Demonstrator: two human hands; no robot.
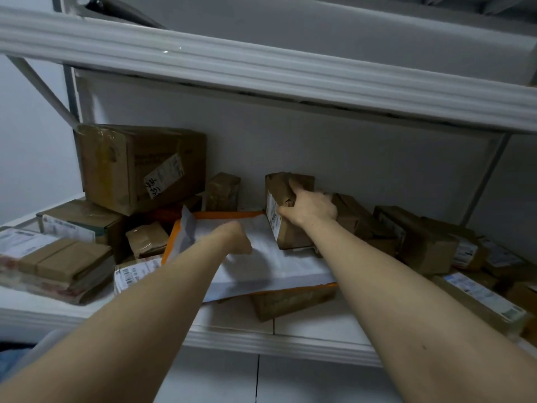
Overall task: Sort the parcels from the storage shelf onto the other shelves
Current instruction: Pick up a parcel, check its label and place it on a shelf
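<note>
On the shelf [319,324], the right hand [308,206] grips a brown parcel [290,232].

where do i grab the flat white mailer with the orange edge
Pinch the near left corner of the white mailer from the front: it lies flat and thin, and that corner juts past the brown box beneath. The small parcel in the right hand stands on its far part, so lift that off first.

brown parcel [286,228] (white label) | orange-edged white envelope [261,257] | white shelf [261,341]
</note>
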